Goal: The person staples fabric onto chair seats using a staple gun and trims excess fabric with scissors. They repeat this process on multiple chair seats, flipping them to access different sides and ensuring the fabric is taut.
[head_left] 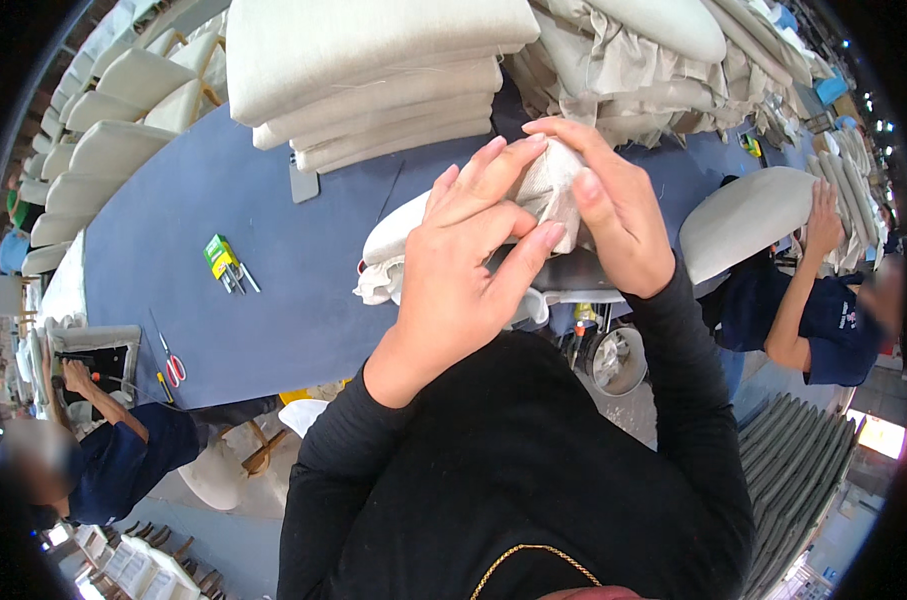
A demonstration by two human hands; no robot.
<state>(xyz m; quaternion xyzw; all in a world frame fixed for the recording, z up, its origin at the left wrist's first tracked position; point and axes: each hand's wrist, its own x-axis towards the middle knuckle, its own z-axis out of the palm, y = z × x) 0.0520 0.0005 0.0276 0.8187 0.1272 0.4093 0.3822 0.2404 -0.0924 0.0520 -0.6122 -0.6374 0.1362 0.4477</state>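
Note:
A light beige upholstered pad (398,230) lies at the table's near edge in front of me, mostly hidden behind my hands. My left hand (453,260) is over the pad, its thumb and index finger bent onto a gathered corner of beige fabric (546,185). My right hand (623,205) cups the same fabric from the other side, thumb and fingers closing round it. Loose, crumpled cloth (378,282) hangs from the pad's left end.
On the blue table (273,330) are a cushion stack (373,60), a grey phone (304,183), a green-yellow box (219,256), and red-handled scissors (175,371). More covers (653,60) pile far right. A bucket (617,362) stands below. Co-workers (138,450) are at both sides.

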